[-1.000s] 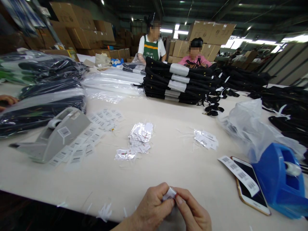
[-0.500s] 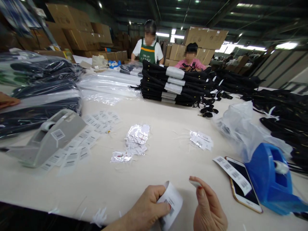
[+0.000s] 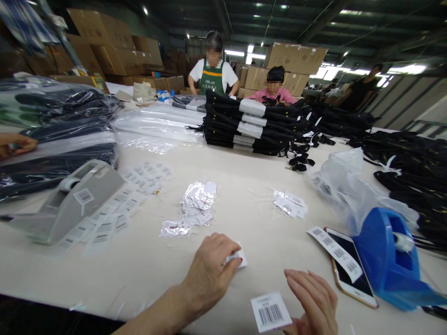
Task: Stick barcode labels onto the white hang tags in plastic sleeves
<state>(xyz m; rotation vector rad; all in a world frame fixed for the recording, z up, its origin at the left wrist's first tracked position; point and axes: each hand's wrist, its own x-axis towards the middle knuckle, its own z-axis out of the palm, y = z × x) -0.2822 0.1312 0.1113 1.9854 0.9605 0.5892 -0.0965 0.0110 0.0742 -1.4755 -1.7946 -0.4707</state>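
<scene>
My left hand [image 3: 209, 265] is closed on a white label strip [image 3: 243, 257], its thumb and fingers pinching it just above the table. Lower right, my right hand [image 3: 312, 302] holds a square white barcode label [image 3: 271, 312] at its lower corner, near the thumb, with the other fingers stretched out above. Shiny small packets with tags [image 3: 199, 197] lie in a pile beyond my left hand. A smaller group of tags [image 3: 290, 204] rests farther to the right. A strip of barcode labels [image 3: 335, 253] lies across a phone [image 3: 365, 289].
A blue tape dispenser [image 3: 387, 265] stands at the right and a grey one [image 3: 75, 200] at the left, beside barcode sheets [image 3: 104, 228]. Bundled black goods [image 3: 251, 125] are stacked at the back. Two people work across the table; another person's hand [image 3: 17, 143] is at far left.
My left hand has moved up and away with the strip. The label at my right hand now lies face up in view, lower down. The other person's hand at far left reaches farther in.
</scene>
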